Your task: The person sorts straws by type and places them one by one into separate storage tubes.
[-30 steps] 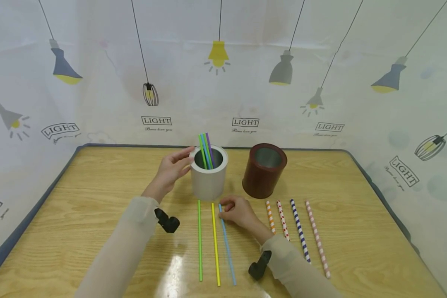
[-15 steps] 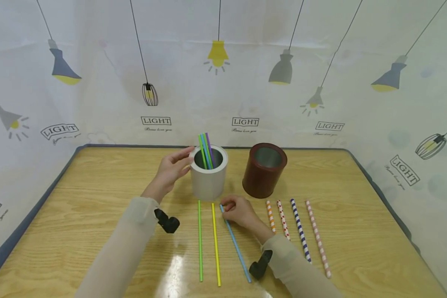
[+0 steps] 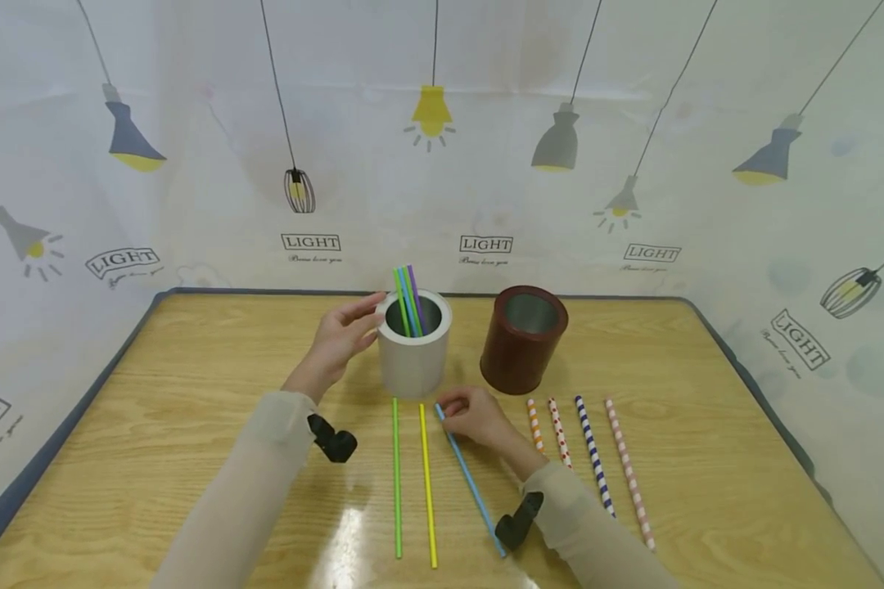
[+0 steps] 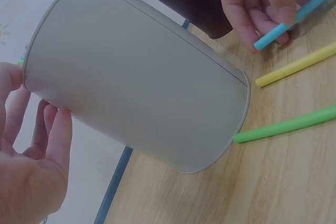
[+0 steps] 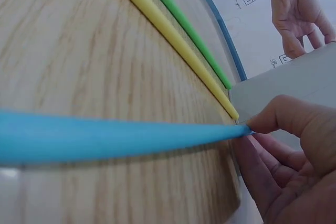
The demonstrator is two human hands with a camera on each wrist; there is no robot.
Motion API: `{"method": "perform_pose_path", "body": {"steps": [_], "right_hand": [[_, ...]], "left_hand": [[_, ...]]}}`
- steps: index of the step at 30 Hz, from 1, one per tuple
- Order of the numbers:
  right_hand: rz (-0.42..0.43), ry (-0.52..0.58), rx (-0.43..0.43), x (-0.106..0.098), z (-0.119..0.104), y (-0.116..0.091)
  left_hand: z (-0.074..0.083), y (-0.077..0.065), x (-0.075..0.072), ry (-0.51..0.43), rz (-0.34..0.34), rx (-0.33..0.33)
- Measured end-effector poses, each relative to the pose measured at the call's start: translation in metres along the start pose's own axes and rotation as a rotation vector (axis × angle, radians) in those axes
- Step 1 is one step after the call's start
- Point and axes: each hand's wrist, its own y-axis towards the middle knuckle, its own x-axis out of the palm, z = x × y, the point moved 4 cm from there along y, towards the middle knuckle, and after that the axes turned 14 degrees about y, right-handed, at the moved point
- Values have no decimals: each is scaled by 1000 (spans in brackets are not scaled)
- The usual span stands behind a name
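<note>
My right hand (image 3: 479, 421) pinches the far end of a plain blue straw (image 3: 471, 481) between thumb and fingers; the straw slants toward me over the table. With its fingers extended, my left hand (image 3: 337, 335) touches the left side of the white can (image 3: 411, 366) near its rim. Several plain straws in green, blue and purple (image 3: 415, 294) stand inside that can. A yellow straw (image 3: 428, 483) and a green straw (image 3: 397, 483) lie side by side before it. In the right wrist view, the blue straw (image 5: 105, 137) runs from the fingertips across the foreground.
To the right of the white can stands a dark red can (image 3: 523, 348). Patterned straws lie at the right: orange-striped (image 3: 535, 425), red-dotted (image 3: 560, 433), blue-striped (image 3: 595, 456) and pink-striped (image 3: 629, 474). The wooden table (image 3: 214, 376) meets a lamp-printed backdrop (image 3: 368, 147).
The blue straw's near end has swung to the right, while its far end stays in my right hand's pinch. My left hand keeps its place at the white can.
</note>
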Motion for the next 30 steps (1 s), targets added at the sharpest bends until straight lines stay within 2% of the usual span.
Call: {"method": "perform_pose_path", "body": {"steps": [6,11,16,26,30], "right_hand": [[-19,-5,-33,-3,-8,0],[8,20,-98,-10,-23,1],[51,14,-185,-22,-41,5],[88,53,-234,-40,-87,8],[108,43,-296,-45,-106,12]], "left_hand": [[1,0,1,-8,-7,-3],[2,-1,1,-10,-10,-7],[2,-2,1,-5,-6,-13],[1,0,1,5,-2,-2],[1,0,1,2,-5,-1]]}}
